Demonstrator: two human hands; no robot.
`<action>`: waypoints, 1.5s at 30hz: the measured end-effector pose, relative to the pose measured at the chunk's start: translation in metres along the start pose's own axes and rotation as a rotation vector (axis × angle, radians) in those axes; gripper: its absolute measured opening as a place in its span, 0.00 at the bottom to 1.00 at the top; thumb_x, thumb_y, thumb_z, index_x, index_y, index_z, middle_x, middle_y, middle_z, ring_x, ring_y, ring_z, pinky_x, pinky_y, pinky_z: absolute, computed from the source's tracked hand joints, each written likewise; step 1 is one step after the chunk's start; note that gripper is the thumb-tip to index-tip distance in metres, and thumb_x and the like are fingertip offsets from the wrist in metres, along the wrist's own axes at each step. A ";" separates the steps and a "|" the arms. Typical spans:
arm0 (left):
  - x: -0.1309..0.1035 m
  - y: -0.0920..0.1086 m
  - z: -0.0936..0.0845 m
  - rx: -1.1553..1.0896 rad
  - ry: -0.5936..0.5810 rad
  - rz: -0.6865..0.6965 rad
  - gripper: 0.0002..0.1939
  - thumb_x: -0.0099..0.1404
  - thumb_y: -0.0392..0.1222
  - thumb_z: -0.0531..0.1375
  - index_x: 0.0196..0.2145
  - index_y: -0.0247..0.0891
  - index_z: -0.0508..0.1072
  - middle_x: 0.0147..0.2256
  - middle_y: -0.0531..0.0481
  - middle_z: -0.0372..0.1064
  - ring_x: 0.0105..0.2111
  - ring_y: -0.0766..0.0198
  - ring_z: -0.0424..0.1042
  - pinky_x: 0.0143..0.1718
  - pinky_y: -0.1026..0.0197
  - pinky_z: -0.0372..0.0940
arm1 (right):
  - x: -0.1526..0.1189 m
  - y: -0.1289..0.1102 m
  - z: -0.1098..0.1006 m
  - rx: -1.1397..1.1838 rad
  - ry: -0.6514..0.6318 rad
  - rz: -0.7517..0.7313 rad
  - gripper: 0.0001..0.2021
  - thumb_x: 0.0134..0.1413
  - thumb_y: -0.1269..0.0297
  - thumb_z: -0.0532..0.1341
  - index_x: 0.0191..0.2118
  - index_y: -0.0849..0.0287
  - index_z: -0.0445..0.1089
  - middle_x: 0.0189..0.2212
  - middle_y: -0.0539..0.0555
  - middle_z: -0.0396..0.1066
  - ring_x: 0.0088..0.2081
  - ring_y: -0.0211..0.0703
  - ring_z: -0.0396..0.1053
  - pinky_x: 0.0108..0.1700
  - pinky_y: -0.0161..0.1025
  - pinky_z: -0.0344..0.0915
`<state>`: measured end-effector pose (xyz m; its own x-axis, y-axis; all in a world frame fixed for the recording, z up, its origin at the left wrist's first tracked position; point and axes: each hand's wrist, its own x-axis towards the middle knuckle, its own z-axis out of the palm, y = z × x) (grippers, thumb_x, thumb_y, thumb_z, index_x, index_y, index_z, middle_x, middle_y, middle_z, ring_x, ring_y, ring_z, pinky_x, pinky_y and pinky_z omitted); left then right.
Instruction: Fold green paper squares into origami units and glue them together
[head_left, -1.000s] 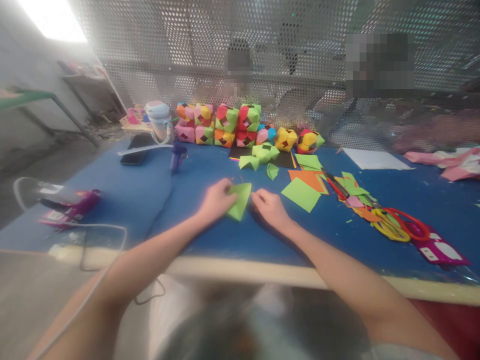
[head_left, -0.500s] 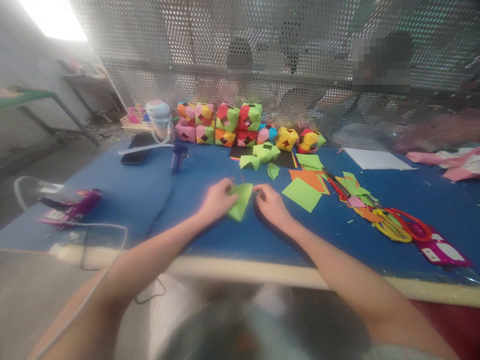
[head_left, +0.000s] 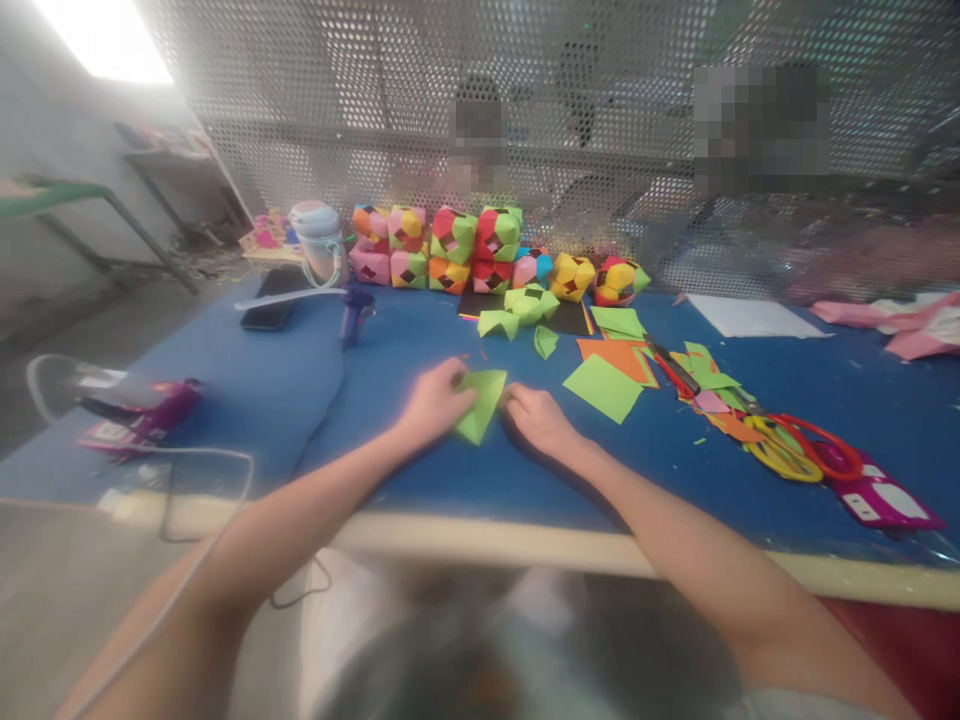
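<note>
My left hand (head_left: 437, 403) pinches a folded piece of green paper (head_left: 482, 405) by its left side, just above the blue table (head_left: 405, 465). At the paper's right edge is my right hand (head_left: 536, 415), its fingers curled and pressed together; whether they grip the paper edge cannot be made out. Beyond the hands lie folded green paper pieces (head_left: 531, 303) and a small green folded one (head_left: 546, 342). To the right of my right hand rests a flat green paper square (head_left: 604, 387), partly over orange paper (head_left: 615, 358).
Colourful paper cubes (head_left: 453, 235) stand stacked at the back, before a perforated metal screen (head_left: 390, 100). A glue gun (head_left: 355, 312) and a white cup (head_left: 319, 240) are on the left. Red-handled scissors (head_left: 832, 447) lie among scraps at right. People sit beyond the screen.
My right hand's fingers have closed down and shifted slightly left, closer to the green paper's edge. The left hand keeps its hold with hardly any movement.
</note>
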<state>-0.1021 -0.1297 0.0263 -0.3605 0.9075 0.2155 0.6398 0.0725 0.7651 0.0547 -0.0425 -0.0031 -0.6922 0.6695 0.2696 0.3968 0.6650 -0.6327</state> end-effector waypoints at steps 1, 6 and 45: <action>0.000 0.000 0.000 0.001 0.000 0.003 0.03 0.49 0.35 0.53 0.23 0.38 0.59 0.22 0.57 0.54 0.24 0.68 0.53 0.26 0.64 0.50 | 0.000 -0.001 0.000 0.002 -0.002 0.002 0.10 0.49 0.71 0.50 0.28 0.55 0.66 0.27 0.51 0.73 0.30 0.43 0.68 0.32 0.36 0.58; 0.000 -0.001 0.001 0.011 -0.010 -0.001 0.02 0.49 0.35 0.53 0.24 0.38 0.59 0.22 0.57 0.55 0.24 0.69 0.54 0.26 0.64 0.51 | -0.003 -0.007 -0.002 0.047 -0.030 0.046 0.12 0.58 0.61 0.49 0.41 0.55 0.67 0.31 0.52 0.73 0.35 0.46 0.70 0.37 0.39 0.62; -0.003 -0.006 0.010 -0.037 -0.108 0.033 0.03 0.49 0.36 0.53 0.24 0.38 0.59 0.22 0.58 0.54 0.24 0.69 0.54 0.25 0.65 0.50 | -0.007 -0.013 0.001 0.141 0.287 -0.241 0.08 0.51 0.70 0.56 0.25 0.55 0.55 0.24 0.47 0.58 0.27 0.36 0.59 0.30 0.33 0.57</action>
<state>-0.0984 -0.1284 0.0148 -0.2632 0.9486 0.1755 0.6240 0.0287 0.7809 0.0533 -0.0564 0.0026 -0.5508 0.5785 0.6017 0.1432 0.7757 -0.6147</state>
